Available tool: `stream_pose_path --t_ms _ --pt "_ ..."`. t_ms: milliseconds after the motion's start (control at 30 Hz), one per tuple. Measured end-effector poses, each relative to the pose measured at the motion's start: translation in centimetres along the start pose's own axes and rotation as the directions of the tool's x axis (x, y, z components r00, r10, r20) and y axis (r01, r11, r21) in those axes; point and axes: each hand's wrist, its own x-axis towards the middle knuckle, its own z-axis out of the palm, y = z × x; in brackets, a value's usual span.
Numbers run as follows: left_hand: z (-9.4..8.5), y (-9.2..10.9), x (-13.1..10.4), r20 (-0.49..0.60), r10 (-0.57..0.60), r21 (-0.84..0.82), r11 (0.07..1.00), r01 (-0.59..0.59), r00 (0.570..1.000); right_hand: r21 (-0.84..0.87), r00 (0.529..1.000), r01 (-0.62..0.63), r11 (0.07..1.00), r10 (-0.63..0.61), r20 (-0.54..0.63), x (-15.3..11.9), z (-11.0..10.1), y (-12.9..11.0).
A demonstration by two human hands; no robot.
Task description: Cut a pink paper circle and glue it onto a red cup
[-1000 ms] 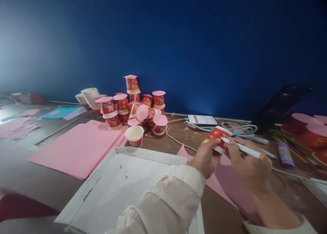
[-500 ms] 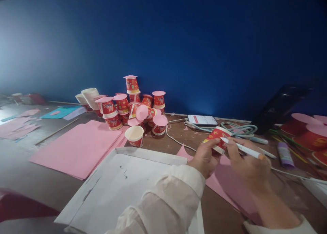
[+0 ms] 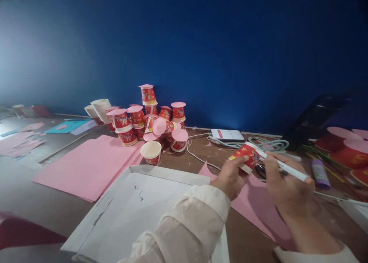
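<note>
My left hand [image 3: 230, 177] is closed round a red paper cup [image 3: 245, 155], tilted on its side with its white rim facing down. My right hand [image 3: 289, 182] grips a white marker [image 3: 290, 170] with an orange end. The marker's front end is close to the cup's right end; whether they touch, I cannot tell. Beneath both hands lies pink paper [image 3: 258, 205] on the brown table. Scissors with black handles [image 3: 261, 170] are partly visible between the cup and my right hand.
Several red cups with pink discs [image 3: 122, 121] are stacked by the blue wall. An upright cup [image 3: 151, 152] stands before them. Pink sheets [image 3: 86, 167], a white box lid [image 3: 135, 209], a phone [image 3: 227, 135], coiled cables [image 3: 270, 144] and a glue stick [image 3: 320, 174] lie around.
My right hand has moved right with the marker, away from the cup's side, showing the black handles. My left hand and the cup have hardly moved.
</note>
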Motion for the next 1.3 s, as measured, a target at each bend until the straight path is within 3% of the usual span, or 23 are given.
stream_pose_path --t_ms 500,1167,1300 --pt "-0.16 -0.02 0.17 0.010 0.000 -0.031 1.000 0.001 1.000 -0.049 1.000 0.020 0.999 -0.020 -0.006 0.01 0.01 0.25" --pt "0.28 0.56 0.10 -0.042 -0.001 -0.072 0.997 -0.002 0.999 -0.080 1.000 -0.005 0.997 0.006 0.009 -0.06 -0.10 0.27" --pt "0.08 0.50 0.46 -0.099 -0.037 -0.045 0.998 0.032 0.994 -0.061 0.999 -0.004 0.998 0.006 0.033 -0.06 -0.16 0.41"
